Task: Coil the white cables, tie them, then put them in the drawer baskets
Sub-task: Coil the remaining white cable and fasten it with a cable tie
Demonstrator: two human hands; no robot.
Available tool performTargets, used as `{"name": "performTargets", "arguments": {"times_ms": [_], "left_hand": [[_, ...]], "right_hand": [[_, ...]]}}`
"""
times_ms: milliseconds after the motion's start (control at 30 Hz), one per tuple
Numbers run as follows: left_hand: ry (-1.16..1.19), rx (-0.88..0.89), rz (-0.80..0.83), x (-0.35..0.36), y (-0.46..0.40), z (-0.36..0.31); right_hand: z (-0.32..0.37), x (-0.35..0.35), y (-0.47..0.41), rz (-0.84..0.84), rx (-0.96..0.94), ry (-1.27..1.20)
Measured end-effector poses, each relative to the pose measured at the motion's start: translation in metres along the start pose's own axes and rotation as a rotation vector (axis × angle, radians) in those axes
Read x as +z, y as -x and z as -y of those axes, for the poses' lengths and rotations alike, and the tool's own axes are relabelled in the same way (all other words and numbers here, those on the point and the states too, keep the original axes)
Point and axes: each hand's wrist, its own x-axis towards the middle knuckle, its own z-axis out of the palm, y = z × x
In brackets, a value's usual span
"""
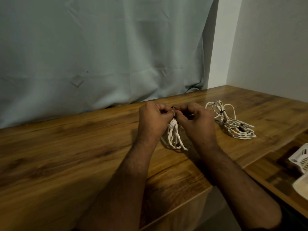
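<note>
A coiled white cable point(174, 137) hangs between my hands above the wooden table point(66, 147), its loops touching the tabletop. My left hand point(154, 117) and my right hand point(195, 119) meet at the top of the coil. Both pinch a thin black tie point(174, 110) wrapped round the bundle. To the right lie more white cables point(233, 124) on the table, one coil bound with a black tie point(222, 111).
A white perforated basket point(300, 157) shows at the right edge in an open drawer below the tabletop. A pale curtain point(100, 55) hangs behind the table, and a white wall stands at the right.
</note>
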Motion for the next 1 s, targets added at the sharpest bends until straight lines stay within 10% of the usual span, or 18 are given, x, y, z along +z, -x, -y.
{"name": "performTargets", "arguments": {"times_ms": [1000], "left_hand": [[0.016, 0.060, 0.157, -0.0002, -0.0019, 0.0044]], "right_hand": [[-0.0006, 0.0014, -0.0021, 0.048, 0.096, -0.248]]}}
